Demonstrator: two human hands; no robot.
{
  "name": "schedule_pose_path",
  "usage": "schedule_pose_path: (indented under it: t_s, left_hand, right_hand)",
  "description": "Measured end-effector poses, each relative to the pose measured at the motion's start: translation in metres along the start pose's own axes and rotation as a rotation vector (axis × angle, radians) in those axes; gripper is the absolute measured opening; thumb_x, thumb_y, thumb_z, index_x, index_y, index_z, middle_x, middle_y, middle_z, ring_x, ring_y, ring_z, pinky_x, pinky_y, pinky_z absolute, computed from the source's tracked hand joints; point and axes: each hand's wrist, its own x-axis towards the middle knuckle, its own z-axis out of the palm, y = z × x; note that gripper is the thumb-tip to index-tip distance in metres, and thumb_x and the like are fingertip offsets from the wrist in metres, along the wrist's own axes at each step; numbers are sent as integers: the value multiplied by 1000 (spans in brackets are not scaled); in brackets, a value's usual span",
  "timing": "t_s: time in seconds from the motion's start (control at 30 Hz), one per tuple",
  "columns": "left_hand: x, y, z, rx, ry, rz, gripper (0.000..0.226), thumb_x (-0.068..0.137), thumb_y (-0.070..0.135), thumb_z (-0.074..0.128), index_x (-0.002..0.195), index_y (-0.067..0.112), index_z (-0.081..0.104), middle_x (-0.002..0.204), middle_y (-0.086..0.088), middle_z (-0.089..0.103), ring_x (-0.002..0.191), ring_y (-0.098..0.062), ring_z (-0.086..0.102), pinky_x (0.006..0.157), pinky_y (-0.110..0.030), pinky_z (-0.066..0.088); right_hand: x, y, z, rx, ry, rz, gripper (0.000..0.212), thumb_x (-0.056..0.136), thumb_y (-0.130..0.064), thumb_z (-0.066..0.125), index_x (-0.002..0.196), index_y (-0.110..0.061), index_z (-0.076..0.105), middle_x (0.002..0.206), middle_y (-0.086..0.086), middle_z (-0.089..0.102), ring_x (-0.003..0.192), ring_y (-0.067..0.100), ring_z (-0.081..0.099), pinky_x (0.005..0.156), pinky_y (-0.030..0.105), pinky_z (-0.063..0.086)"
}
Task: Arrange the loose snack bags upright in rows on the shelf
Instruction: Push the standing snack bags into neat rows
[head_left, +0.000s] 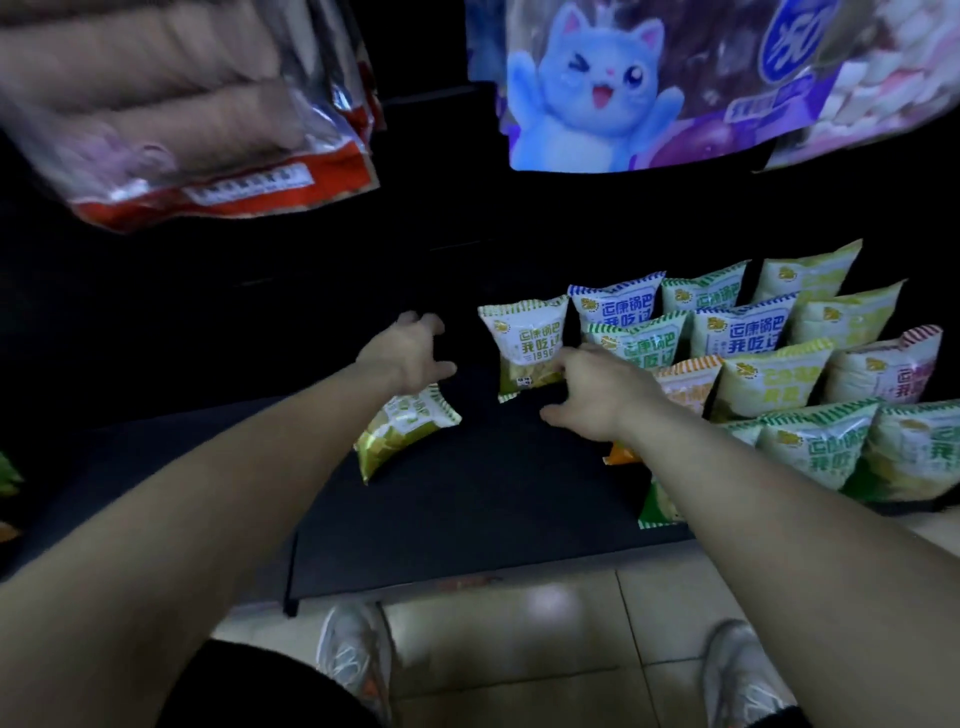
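On the shelf (467, 509), an upright snack bag (522, 343), presumably light and slippery, is touched by the unclenched right hand (592, 395); the left hand (410, 353) is spread, empty; seams suit pinching.

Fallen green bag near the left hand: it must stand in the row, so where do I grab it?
Probably pinch the fallen green bag by its striped top seam at the right end, from above with the left hand; it lies flat, so lifting there stands it up.

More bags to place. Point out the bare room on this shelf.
Bare shelf lies front and centre, between the fallen bag on the left and the packed rows on the right. The gap between the fallen bag and the upright bag looks passable. The right side is crowded.
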Motion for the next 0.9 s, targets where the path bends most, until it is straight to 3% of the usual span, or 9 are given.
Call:
schedule_pose_path:
  t_s: [0.2,0.3,0.43,0.63,0.7,0.77,0.9]
  left_hand:
    - [-85,-92,-7,60,-174,0,62,87,52,65,138,22,47,125,-2,48,110,-19,52,94,-34,46]
    - [-102,-130,-1,67,-283,-90,72,87,54,64,146,23,37,144,-6,39,125,-21,46,102,-31,41]
    - [-104,-155,1,36,-281,-117,73,89,54,62,149,26,33,155,-7,28,135,-22,39,108,-32,36]
    - [-91,-167,7,-17,-288,-82,70,91,51,61,149,25,33,152,-4,30,131,-22,43,107,-35,38]
    - [-85,-170,9,-31,-280,-70,69,91,51,61,149,25,33,151,-4,31,130,-22,43,106,-35,39]
    - [-82,-172,11,-38,-276,-60,68,91,50,60,149,25,33,152,-3,30,131,-21,43,106,-34,38]
    - [-81,-178,13,-48,-285,-64,69,91,50,61,149,25,33,152,-2,30,130,-21,44,106,-35,39]
  right_hand:
    - [24,-68,35,-25,-77,-64,63,85,-48,67,139,-25,46,136,4,46,116,27,54,87,42,51]
    - [43,-86,57,-12,-122,-37,65,88,-47,65,143,-22,43,140,7,46,120,27,53,90,41,50]
    - [77,-100,92,71,-174,35,65,91,-52,59,143,-16,41,140,10,48,118,28,54,93,43,50]
    - [123,-118,149,229,-207,214,98,84,-74,52,153,-10,24,151,17,37,132,37,44,102,49,44]
    - [132,-118,161,277,-226,258,106,79,-80,52,152,-8,25,148,16,42,129,36,47,100,49,45]
    - [137,-116,168,314,-218,261,102,78,-78,56,146,-6,33,138,13,53,120,32,55,93,44,49]
    - [143,-116,169,326,-88,196,67,79,-65,68,120,-15,52,112,4,63,97,23,62,77,38,52]
